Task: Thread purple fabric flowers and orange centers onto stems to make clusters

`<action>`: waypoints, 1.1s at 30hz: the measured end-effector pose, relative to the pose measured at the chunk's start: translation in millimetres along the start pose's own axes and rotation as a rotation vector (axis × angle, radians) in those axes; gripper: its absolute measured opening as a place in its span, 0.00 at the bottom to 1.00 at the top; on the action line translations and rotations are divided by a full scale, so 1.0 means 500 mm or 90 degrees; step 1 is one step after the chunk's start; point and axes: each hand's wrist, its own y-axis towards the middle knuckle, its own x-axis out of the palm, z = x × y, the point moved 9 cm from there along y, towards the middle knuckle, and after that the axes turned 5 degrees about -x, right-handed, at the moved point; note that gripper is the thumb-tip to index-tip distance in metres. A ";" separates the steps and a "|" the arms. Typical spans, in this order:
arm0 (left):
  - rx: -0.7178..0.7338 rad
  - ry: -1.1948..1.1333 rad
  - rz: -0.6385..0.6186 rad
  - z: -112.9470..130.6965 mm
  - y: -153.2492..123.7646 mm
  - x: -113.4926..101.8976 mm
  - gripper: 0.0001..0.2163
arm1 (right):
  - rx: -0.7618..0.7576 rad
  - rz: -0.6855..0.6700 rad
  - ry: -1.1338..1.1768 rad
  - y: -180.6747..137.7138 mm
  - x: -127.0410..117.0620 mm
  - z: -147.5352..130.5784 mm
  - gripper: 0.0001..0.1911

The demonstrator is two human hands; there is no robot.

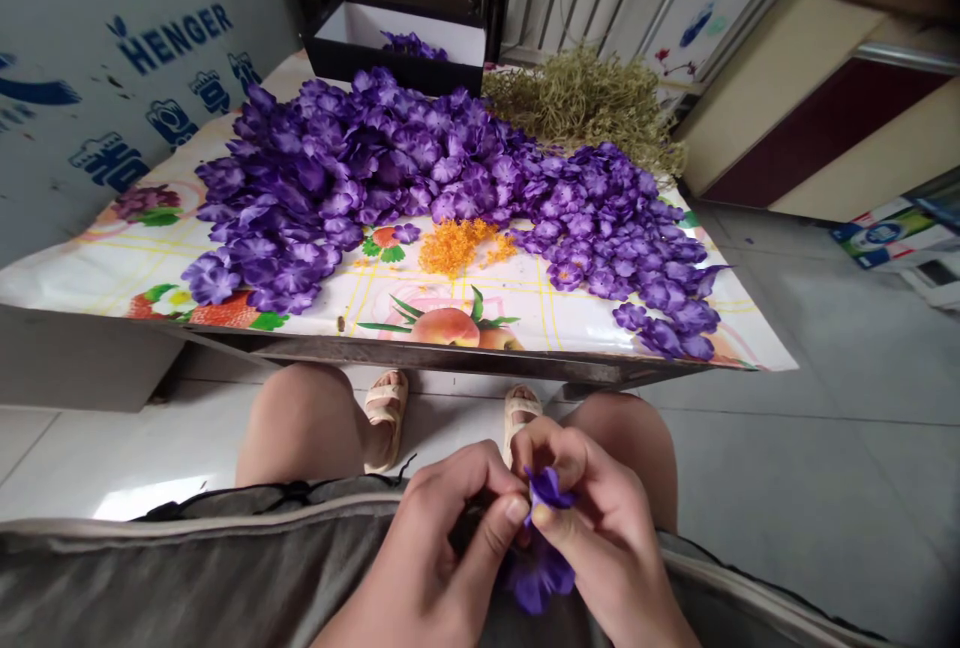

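Over my lap, my right hand (607, 513) pinches a purple artificial flower (551, 490) between thumb and fingers. My left hand (454, 543) is closed, thumb against fingertip, right beside that flower's base; what lies in the pinch is hidden. A second purple flower (538, 583) shows just below both hands, and I cannot tell what bears it. On the table ahead lies a wide heap of loose purple petal pieces (397, 148), curving round a small pile of orange bits (456, 246). Green wiry stems (589, 98) are bunched at the back right.
A black box with white inside (397, 23) stands behind the heap, some purple pieces in it. The table's fruit-print cloth (525, 303) ends just before my knees. A large printed carton (135, 58) borders the left; a cream and maroon cabinet (825, 118) stands right.
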 end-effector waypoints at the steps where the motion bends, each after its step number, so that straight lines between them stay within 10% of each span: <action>1: -0.008 -0.030 -0.009 -0.002 0.001 0.002 0.08 | 0.002 0.005 -0.007 -0.001 -0.002 -0.001 0.09; 7: -0.081 -0.239 -0.066 -0.031 0.007 0.016 0.11 | 0.073 -0.013 0.085 -0.008 0.002 0.009 0.36; 15: -0.117 -0.262 -0.123 -0.039 0.016 0.035 0.12 | 0.034 0.056 -0.111 -0.006 -0.027 -0.006 0.08; 26: -0.021 -0.123 -0.057 -0.010 0.018 0.027 0.06 | 0.047 0.205 -0.024 0.002 -0.066 0.014 0.11; 33: -0.151 -0.226 -0.089 -0.042 0.005 0.035 0.09 | 0.154 0.251 0.054 0.000 -0.074 0.034 0.13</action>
